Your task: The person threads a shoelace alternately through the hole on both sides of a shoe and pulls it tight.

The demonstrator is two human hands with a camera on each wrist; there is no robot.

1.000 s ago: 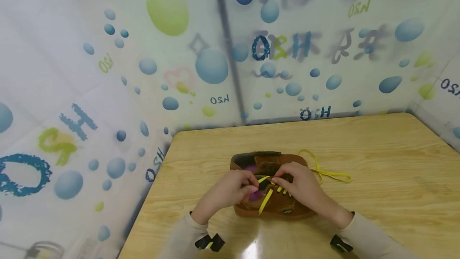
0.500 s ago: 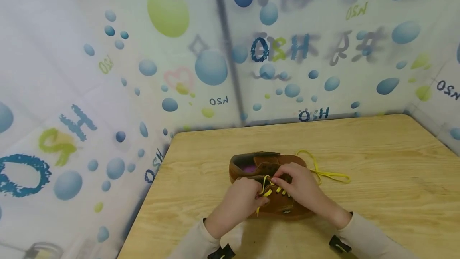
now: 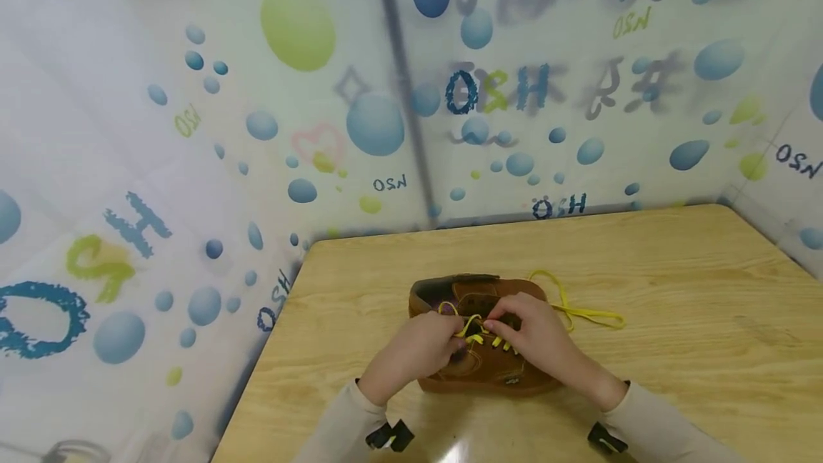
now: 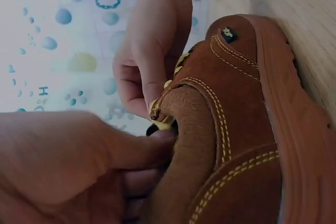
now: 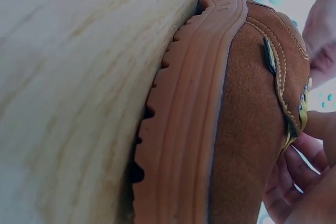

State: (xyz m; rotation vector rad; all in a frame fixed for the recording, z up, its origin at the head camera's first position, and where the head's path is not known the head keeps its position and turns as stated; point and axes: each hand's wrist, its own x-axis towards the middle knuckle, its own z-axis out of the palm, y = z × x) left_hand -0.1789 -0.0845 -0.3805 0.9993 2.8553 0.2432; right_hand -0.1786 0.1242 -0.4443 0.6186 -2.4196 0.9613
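Observation:
A brown suede shoe (image 3: 479, 363) lies on the table in the head view, toe to the right. Yellow shoelace (image 3: 474, 321) runs through its near eyelets, and a loop rises above the opening. At the collar my left hand (image 3: 414, 349) pinches the lace between thumb and fingers; its fingertips are partly hidden. My right hand (image 3: 536, 331) holds the edge of the eyelet flap near the top eyelet, the thumb on its outer side in the left wrist view. The left hand's thumb (image 4: 152, 148) is close to the yellow lace at the flap's edge.
The wooden table (image 3: 675, 291) extends to the right and behind the shoe. A long loose end of yellow lace (image 3: 594, 316) lies beyond the toe. A white curtain (image 3: 360, 184) printed with blue and green drops stands behind and to the left.
My left hand moved right and down over the lace end, then back left with it. The end that hung over the shoe's near side is now up by the opening. The right hand stayed put.

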